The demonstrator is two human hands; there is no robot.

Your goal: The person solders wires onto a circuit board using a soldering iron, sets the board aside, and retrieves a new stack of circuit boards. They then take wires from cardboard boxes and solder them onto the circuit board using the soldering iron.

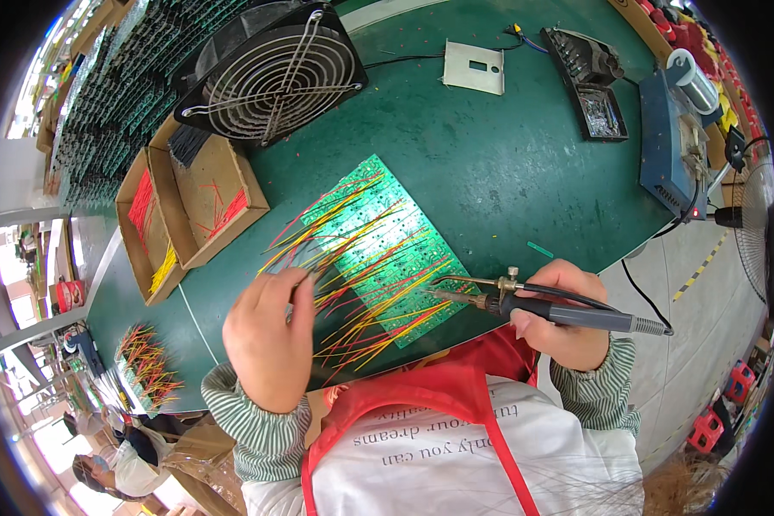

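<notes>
A green circuit board panel [408, 222] lies on the green table in front of me, with rows of red, yellow and black wires [327, 225] sticking out past its left edge. My right hand [574, 316] grips a soldering iron [568, 315] with a thin metal solder-feed tube [469, 280] along its top. The iron's tip points left, over the lower right part of the board. At the board's left edge, beside the wire ends, my left hand [271, 335] has its thumb and forefinger pinched together. What sits between those fingertips is too small to make out.
Left of the board stands a cardboard box [219, 238] with red, yellow and black wires. Behind it are a black fan [277, 82] and stacked boards [112, 103]. A blue soldering station [662, 142], solder spool [695, 82] and black tray [586, 82] stand right. Another wired board [146, 368] lies left.
</notes>
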